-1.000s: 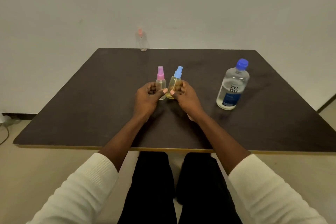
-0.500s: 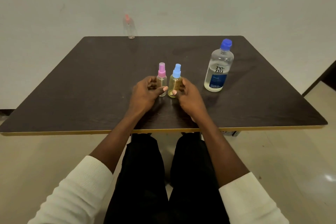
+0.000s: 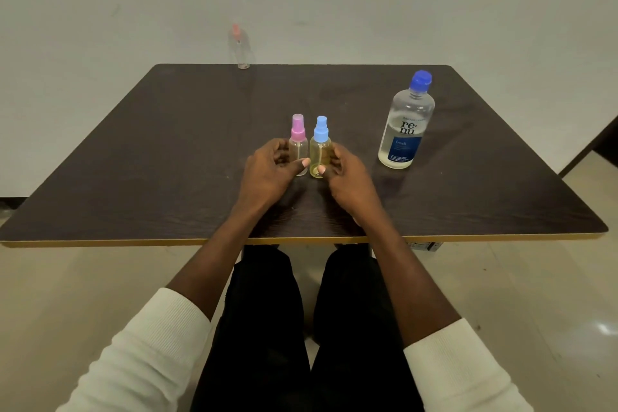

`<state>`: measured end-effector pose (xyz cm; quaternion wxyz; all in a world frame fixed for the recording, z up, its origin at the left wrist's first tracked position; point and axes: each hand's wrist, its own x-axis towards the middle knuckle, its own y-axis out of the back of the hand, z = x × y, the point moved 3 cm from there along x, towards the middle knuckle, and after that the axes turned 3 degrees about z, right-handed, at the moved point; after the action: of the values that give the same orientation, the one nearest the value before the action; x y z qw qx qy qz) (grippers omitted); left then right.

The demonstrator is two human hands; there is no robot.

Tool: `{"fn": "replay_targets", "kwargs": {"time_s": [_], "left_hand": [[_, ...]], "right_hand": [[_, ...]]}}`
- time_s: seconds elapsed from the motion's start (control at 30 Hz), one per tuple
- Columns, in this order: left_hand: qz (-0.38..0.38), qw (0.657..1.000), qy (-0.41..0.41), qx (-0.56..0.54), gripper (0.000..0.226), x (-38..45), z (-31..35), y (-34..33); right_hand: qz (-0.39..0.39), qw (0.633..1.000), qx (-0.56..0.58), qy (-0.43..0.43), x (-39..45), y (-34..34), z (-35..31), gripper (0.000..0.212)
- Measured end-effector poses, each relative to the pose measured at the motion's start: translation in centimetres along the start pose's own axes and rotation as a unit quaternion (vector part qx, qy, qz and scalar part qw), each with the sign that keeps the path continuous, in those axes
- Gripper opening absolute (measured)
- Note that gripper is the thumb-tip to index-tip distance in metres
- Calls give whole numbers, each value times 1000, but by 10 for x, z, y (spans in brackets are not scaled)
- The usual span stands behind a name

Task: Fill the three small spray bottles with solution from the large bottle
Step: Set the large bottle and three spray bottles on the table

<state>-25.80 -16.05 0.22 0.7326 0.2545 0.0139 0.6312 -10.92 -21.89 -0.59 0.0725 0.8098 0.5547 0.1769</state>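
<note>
Large bottle (image 3: 407, 124) right of hands; red-capped bottle (image 3: 239, 47) far edge

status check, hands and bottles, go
Left hand on pink-capped bottle, right hand on blue-capped bottle. Large bottle capped, untouched. Third sprayer at far edge.

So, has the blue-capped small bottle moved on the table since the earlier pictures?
Yes. The blue-capped bottle was tilted away from the pink-capped bottle; now it stands upright beside it, in the right hand.

Pink-capped bottle (image 3: 298, 147), blue-capped bottle (image 3: 320, 152), large bottle (image 3: 406, 122), far bottle (image 3: 239, 47) upright.
</note>
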Motion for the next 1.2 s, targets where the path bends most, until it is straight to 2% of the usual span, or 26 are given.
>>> {"fn": "replay_targets", "kwargs": {"time_s": [0.23, 0.4, 0.5, 0.63, 0.83, 0.97, 1.2], "left_hand": [[-2, 1000, 9, -11, 38, 0, 1, 1], [28, 999, 19, -42, 33, 1, -3, 3], [65, 994, 52, -68, 31, 4, -9, 6], [121, 974, 127, -141, 15, 11, -22, 10], [119, 962, 172, -176, 19, 48, -29, 8], [143, 965, 163, -151, 15, 93, -41, 9], [212, 970, 115, -42, 7, 180, -66, 4]], "right_hand": [[-10, 998, 66, -11, -2, 2, -2, 49], [67, 993, 73, -70, 1, 8, 3, 57], [104, 989, 59, -93, 4, 10, 8, 47], [116, 984, 36, -133, 24, 14, 11, 28], [124, 981, -6, -147, 76, 14, 7, 21], [133, 984, -51, -108, 102, 12, 8, 20], [148, 983, -55, -89, 161, 6, 22, 26]]}}
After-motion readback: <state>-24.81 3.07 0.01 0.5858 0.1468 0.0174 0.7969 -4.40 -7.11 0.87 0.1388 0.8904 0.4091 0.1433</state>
